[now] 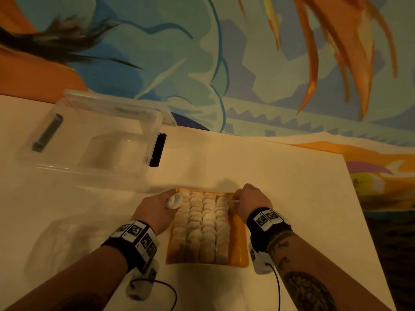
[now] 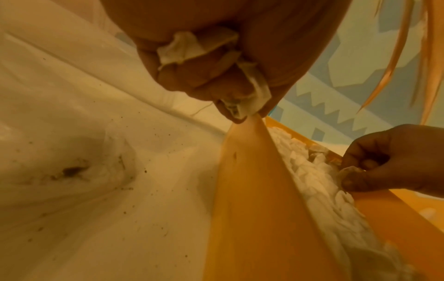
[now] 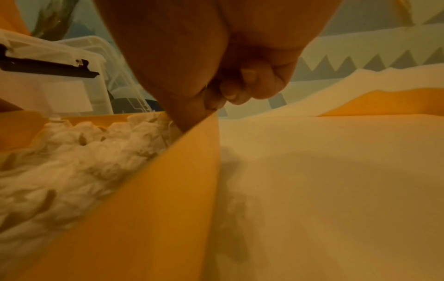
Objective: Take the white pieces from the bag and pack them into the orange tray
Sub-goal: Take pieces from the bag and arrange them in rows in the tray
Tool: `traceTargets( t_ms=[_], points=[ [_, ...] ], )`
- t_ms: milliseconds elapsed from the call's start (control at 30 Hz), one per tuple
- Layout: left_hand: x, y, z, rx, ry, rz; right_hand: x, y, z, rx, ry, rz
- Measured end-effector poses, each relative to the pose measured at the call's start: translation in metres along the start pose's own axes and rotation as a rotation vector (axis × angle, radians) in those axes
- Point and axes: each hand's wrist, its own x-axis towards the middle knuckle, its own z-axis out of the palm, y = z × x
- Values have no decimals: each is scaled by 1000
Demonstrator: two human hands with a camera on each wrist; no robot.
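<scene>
Painted mural wall [image 1: 247, 63], warm light

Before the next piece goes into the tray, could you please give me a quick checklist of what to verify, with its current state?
1. Left hand holds spare white pieces: ok.
2. Right hand pinches one piece over the tray's right side: ok.
3. Free strip along the orange tray right wall: ok.
4. Packed rows lie tidy: ok.
5. Bag still has pieces: cannot tell.
</scene>
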Motion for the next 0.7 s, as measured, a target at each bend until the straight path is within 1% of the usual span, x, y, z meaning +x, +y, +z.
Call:
traceTargets(
  t_ms=[100,167,233,300,333,400,467,567,633,700],
  points=[
    [-1,1,-2,-13,-5,16,2,1,4,19,37,11],
    [-4,3,-4,-81,5,6,3,1,4,4,39,23],
    [-9,7,-7,-165,46,-6,2,-1,3,27,37,46],
    [-17,15,-11,-247,100,11,-3,-2,-1,126,45,85],
    [-22,20,-12,-295,105,24,-7,-3,-4,180,59,96],
    [-30,32,-12,-409,63,62,-17,-6,-9,281,99,82],
    [-38,43,-11,-520,-29,92,-33,-11,-16,401,172,-16],
    [-47,57,-3,-562,-153,161,-65,-25,-24,634,274,-259],
    [-54,66,1,-567,-250,236,-88,-29,-28,770,245,-377],
    [-62,73,3,-572,-330,289,-102,-30,-30,779,218,-443]
  ],
)
